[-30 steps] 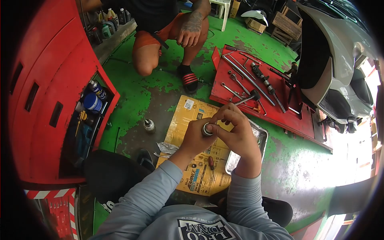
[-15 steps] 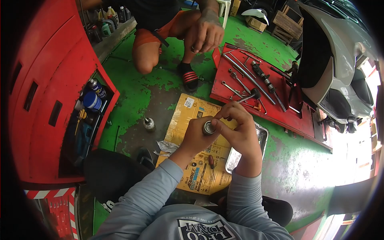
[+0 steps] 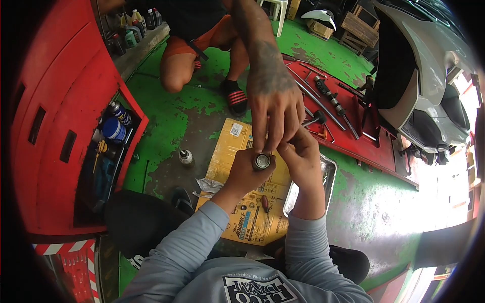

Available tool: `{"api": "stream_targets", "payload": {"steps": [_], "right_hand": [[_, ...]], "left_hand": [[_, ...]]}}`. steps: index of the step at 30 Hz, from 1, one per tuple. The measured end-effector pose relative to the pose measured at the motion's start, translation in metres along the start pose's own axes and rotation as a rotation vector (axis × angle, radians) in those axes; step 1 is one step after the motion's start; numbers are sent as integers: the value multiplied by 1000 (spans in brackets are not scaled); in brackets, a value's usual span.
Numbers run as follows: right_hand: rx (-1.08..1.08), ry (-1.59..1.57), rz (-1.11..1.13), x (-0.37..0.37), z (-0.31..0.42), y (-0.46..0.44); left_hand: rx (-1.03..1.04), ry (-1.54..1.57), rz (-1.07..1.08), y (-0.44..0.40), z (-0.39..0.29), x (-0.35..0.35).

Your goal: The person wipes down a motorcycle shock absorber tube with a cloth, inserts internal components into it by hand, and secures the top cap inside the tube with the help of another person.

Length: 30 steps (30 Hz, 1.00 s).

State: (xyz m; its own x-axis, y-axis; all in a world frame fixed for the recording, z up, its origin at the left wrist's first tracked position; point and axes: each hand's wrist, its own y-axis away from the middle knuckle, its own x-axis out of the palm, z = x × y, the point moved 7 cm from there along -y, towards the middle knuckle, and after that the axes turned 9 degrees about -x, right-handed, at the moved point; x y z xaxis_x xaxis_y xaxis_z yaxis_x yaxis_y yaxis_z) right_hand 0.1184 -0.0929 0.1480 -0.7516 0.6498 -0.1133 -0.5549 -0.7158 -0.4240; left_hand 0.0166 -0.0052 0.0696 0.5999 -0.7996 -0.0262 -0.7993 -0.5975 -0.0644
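My left hand (image 3: 246,170) is wrapped round a metal tube (image 3: 262,161), whose round end faces up at me. The rest of the tube is hidden in my fist. Just to its right, my right hand (image 3: 303,164) has thumb and fingers pinched together; I cannot make out what is in them. Another person's hand (image 3: 275,108) reaches down from above, its fingertips by the tube's rim and close to my right fingers. Beneath my hands lies a flattened cardboard sheet (image 3: 235,146) with a small screwdriver (image 3: 265,203) on it.
A metal tray (image 3: 328,177) sits right of the cardboard. A small bottle (image 3: 186,157) and a crumpled rag (image 3: 208,186) are to the left. Tools lie on a red platform (image 3: 353,149) near a motorcycle (image 3: 429,96). A red cabinet (image 3: 55,111) stands at left.
The other person's hand has come down from the upper area to the tube's end. My right thumb and fingers have moved off the tube, slightly to the right.
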Motion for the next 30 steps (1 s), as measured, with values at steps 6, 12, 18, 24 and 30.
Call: {"api": "stream_targets", "payload": {"steps": [6, 12, 18, 24, 30], "right_hand": [[-3, -16, 25, 0, -5, 4], [-10, 19, 32, -3, -6, 5], [-32, 55, 27, -5, -1, 5], [-52, 70, 261, -7, 15, 6], [-255, 246, 423, 11, 36, 4]], "left_hand": [[80, -62, 1, 0, -4, -2], [91, -39, -29, 0, -3, -2], [103, -90, -25, 0, -6, 0], [-22, 35, 21, 4, -11, -1], [-32, 111, 30, 1, 6, 2]]}}
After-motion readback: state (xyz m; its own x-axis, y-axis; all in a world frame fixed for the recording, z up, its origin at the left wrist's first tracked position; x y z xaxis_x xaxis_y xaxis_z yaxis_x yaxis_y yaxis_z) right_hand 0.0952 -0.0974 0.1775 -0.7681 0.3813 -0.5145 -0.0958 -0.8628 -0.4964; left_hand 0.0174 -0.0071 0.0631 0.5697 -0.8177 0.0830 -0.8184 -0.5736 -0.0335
